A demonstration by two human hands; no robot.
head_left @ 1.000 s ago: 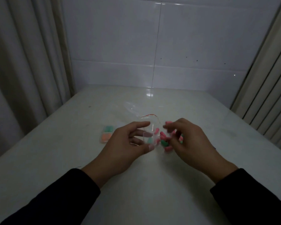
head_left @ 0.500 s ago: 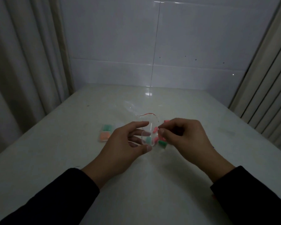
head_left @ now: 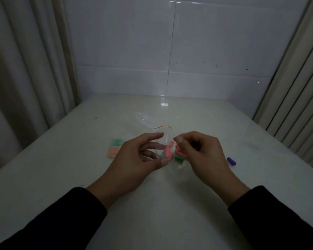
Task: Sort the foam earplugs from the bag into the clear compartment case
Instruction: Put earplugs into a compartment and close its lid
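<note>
While both hands hover low over the middle of the pale bench, the left hand cups a small clear compartment case between its thumb and outstretched fingers, with pink earplugs and a touch of green showing through the clear plastic. The right hand is curled, thumb and forefinger pressed together just right of the case's far edge; what they pinch is too small and dim to tell. A green earplug lies under that hand, near the case. The clear bag, with its red strip along the mouth, lies crumpled just beyond the hands. Left of the left hand, a second clear case rests on the bench, green pieces in its far compartment and orange in its near one. A purple earplug lies alone to the right, well apart.
</note>
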